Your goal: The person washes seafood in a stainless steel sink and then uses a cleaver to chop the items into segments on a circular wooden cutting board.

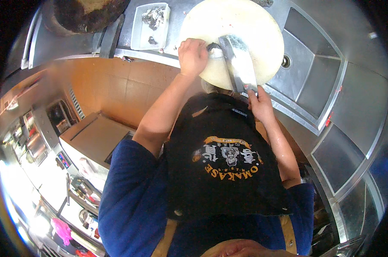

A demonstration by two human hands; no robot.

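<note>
My right hand (261,104) grips the handle of a wide metal cleaver (240,64), whose blade lies over a round, pale cutting board (264,38). My left hand (193,57) rests at the board's left edge with its fingers curled, beside a small piece of dark and white food (216,51), perhaps fish with skin. That piece sits just left of the blade; whether the fingertips hold it cannot be told. Left of the board stands a clear plastic container (142,38) with dark and whitish pieces (155,17) in it.
A stainless steel sink (297,64) with a drain adjoins the board on the right. At the upper left sits a large round wooden block (81,16), near a dark flat object (112,37) at the counter edge. A cardboard box (97,138) stands lower left.
</note>
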